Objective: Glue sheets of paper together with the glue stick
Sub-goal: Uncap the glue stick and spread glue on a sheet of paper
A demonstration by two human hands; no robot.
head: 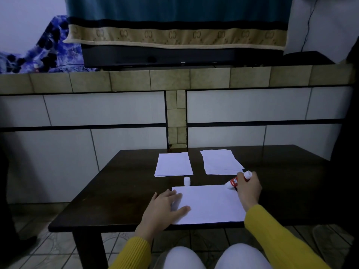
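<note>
Two hands over the sheet (209, 204), left hand (165, 207) spread flat, right hand (249, 189) gripping tilted glue stick (234, 182).

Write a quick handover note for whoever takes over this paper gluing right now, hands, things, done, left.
Left hand: flat on the near sheet, pinning its left edge.
Right hand: grips the glue stick, tip at the sheet's far right corner.
Cap is off, standing behind the sheet. Two paper stacks: left stack, right stack.
Done: uncapped, sheet laid out.
Left: spread glue, add a sheet, press.
</note>
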